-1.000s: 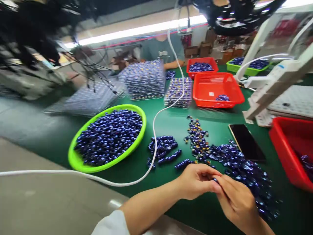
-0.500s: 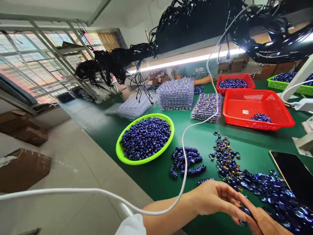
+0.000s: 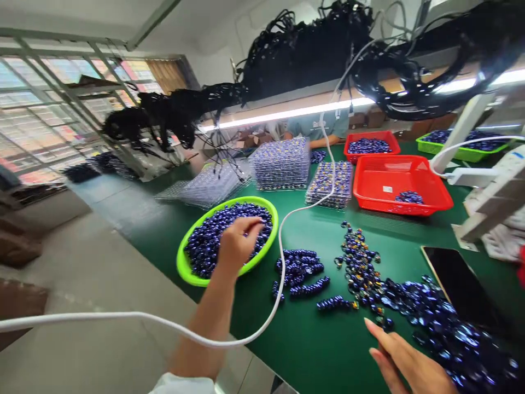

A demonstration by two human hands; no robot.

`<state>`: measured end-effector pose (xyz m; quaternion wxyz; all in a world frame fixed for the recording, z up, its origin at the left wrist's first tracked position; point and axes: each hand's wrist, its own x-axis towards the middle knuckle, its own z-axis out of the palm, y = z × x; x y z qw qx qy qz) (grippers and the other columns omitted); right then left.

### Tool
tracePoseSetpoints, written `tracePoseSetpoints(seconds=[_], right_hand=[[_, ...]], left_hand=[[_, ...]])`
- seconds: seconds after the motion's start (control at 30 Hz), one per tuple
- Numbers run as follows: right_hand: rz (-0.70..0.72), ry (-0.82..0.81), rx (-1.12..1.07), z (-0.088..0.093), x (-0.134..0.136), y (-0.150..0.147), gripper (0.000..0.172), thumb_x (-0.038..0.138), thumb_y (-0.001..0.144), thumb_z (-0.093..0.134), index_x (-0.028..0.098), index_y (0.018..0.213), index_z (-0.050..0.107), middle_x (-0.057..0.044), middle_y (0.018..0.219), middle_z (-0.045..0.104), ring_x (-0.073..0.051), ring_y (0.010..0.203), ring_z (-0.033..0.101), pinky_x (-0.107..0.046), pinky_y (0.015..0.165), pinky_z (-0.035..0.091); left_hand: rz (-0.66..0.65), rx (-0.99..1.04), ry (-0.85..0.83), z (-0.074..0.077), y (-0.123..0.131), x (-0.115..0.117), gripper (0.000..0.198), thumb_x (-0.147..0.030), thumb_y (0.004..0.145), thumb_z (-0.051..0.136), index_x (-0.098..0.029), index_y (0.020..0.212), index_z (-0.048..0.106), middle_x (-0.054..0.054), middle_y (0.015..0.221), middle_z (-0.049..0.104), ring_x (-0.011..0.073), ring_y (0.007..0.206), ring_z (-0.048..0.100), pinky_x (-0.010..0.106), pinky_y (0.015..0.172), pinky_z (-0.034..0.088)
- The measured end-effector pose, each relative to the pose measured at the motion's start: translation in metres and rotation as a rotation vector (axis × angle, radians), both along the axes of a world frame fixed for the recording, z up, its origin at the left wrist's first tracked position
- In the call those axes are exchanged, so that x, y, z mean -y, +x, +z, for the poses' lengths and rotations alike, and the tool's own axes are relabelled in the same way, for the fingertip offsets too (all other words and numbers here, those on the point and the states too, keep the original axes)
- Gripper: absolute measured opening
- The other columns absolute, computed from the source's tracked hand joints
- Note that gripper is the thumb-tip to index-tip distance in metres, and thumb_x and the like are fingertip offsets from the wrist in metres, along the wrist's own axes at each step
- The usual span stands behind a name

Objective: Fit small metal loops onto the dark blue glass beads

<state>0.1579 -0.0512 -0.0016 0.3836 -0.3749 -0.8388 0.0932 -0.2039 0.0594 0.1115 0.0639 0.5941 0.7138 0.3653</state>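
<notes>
The left forearm is slanting up and away from the near edge. The left hand [image 3: 238, 243] is hanging over the bowl [image 3: 181, 261] at left, thumb and index tips pointing right, close together; whether this grip is clamping a bead cannot be told. Beads [image 3: 207, 232] are filling the bowl. The right hand [image 3: 410, 361] is pointing far-left at near right, beside the pile [image 3: 414, 301], its grip standing apart, thumb nearer than index.

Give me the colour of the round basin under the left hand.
The basin is bright lime green; the head view shows it best.
</notes>
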Motion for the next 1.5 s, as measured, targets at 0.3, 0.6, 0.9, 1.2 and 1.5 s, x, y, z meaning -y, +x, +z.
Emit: tracePoseSetpoints(seconds=[0.3,0.6,0.9,1.2,1.5], right_hand=[[0.009,-0.265,-0.058,0.019,0.0,-0.006,0.028,0.011,0.097,0.047,0.015,0.122,0.058,-0.007,0.084,0.067,-0.017,0.074,0.064,-0.029,0.064,0.053],[-0.563,-0.303,0.004,0.02,0.026,0.072,0.032,0.032,0.097,0.051,0.025,0.129,0.055,-0.009,0.124,0.059,-0.026,0.119,0.053,-0.047,0.103,0.042],[-0.845,-0.393,0.453,-0.052,0.067,0.09,0.104,0.082,0.078,0.043,0.021,0.156,0.01,-0.018,0.16,0.012,-0.044,0.143,0.019,-0.064,0.105,0.031],[-0.738,-0.371,0.491,-0.057,0.024,0.075,0.084,0.069,0.09,0.038,0.023,0.155,0.012,-0.014,0.162,0.006,-0.039,0.146,0.016,-0.059,0.11,0.029],[-0.708,-0.307,0.412,-0.05,0.027,0.085,0.071,0.062,0.093,0.04,0.022,0.15,0.028,-0.014,0.156,0.027,-0.037,0.14,0.031,-0.056,0.104,0.036]], left_hand=[[-0.269,-0.449,0.052,-0.034,0.016,-0.014,0.025,-0.028,0.09,0.054,-0.014,0.104,0.069,0.014,0.11,0.067,0.0302,0.11,0.058,0.05,0.103,0.043],[-0.98,-0.203,-0.126,-0.103,0.146,0.067,0.031,-0.017,0.091,0.054,-0.018,0.122,0.06,0.013,0.134,0.055,0.029,0.126,0.051,0.05,0.102,0.049],[-0.898,-0.361,-0.097,-0.126,0.147,0.08,0.056,-0.018,0.092,0.051,-0.013,0.145,0.036,0.017,0.152,0.036,0.0339,0.144,0.027,0.055,0.111,0.04],[-0.761,-0.311,-0.078,-0.139,0.141,0.083,0.052,-0.018,0.094,0.046,-0.014,0.145,0.034,0.018,0.149,0.041,0.0319,0.141,0.034,0.055,0.109,0.042],[-0.804,-0.012,-0.144,-0.126,0.138,0.081,0.054,-0.013,0.093,0.045,-0.021,0.145,0.034,0.015,0.152,0.037,0.0297,0.145,0.027,0.056,0.111,0.039]])
